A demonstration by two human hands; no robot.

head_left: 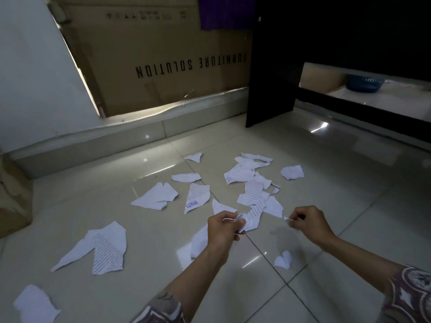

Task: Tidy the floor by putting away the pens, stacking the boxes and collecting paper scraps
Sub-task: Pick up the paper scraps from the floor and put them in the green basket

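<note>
Several torn white paper scraps lie scattered on the pale tiled floor (326, 194). A large printed scrap (105, 248) lies at the left, one marked "LUMAS" (197, 199) in the middle, and a heap of scraps (250, 180) farther back. My left hand (222, 229) grips a crumpled bunch of scraps (250, 221). My right hand (307, 221) pinches a tiny scrap (287, 219) just right of that bunch. A small scrap (283, 259) lies on the floor below my right hand. No pens are in view.
A big flat cardboard carton (163, 61) leans on the back wall. A dark desk panel (272, 89) stands at the right, with a blue basket (363, 83) behind it. Another cardboard box (12, 197) sits at the left edge.
</note>
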